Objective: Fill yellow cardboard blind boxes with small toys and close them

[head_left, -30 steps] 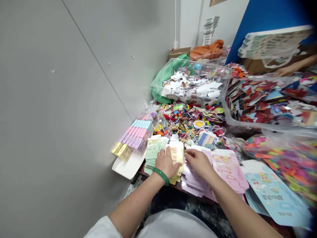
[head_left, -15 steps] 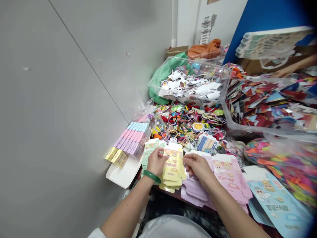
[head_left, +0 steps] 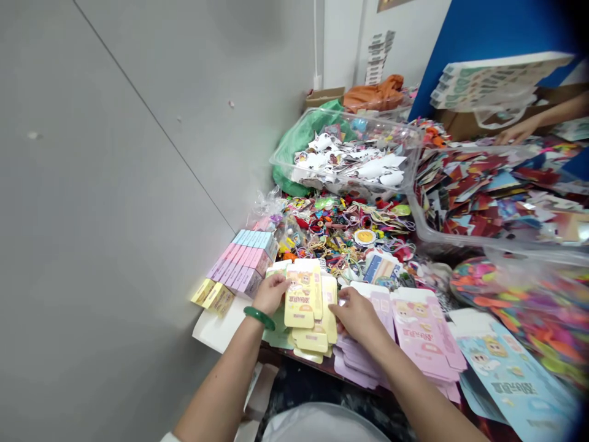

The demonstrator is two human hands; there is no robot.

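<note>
Well, the person's left hand (head_left: 271, 293), with a green jade bangle (head_left: 259, 318) at its wrist, lay with its fingers over the edge of a pile of flat pale-yellow cardboard box blanks (head_left: 301, 304), while the right hand (head_left: 356, 319) sat against the pile's other side, both half-curled, though I could not tell whether either actually gripped. That pile rested overlapping pale-green blanks (head_left: 276, 336), with flat pink printed blanks (head_left: 416, 328) just to its right and a row of slim pink-and-blue cartons (head_left: 242, 264) beyond on the left.
</note>
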